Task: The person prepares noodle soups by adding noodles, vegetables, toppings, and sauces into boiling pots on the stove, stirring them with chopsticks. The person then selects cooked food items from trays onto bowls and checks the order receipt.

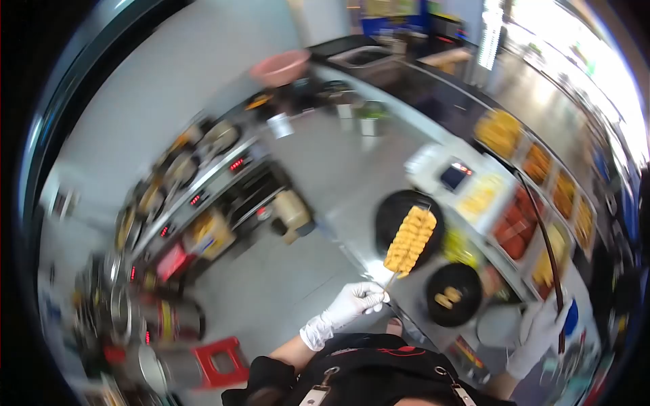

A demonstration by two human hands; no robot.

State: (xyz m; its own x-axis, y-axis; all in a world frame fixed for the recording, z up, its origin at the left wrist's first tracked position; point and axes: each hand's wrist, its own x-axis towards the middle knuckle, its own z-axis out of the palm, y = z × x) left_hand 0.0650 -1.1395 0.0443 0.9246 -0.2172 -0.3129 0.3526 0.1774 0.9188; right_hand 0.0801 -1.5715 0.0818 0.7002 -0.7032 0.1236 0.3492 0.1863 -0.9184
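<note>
My left hand [352,306], in a white glove, is closed around the thin stick of a skewer [410,240]. Folded yellow-orange pieces of food are packed along that skewer, which tilts up and away over the edge of a large black pan [387,220]. On the right, my gloved right hand [544,326] is closed on long dark chopsticks [550,260] that point away from me; whether one or two sticks are there I cannot make out. Between my hands sits a smaller black bowl [443,318] with a few pale pieces inside.
Trays of sausages [518,227] and yellow food [499,133] line the right counter, beside a digital scale [456,176]. A cooker row [203,186] with several pots stands left. A red stool [223,363] is low left, and a pink basin [280,68] is at the back.
</note>
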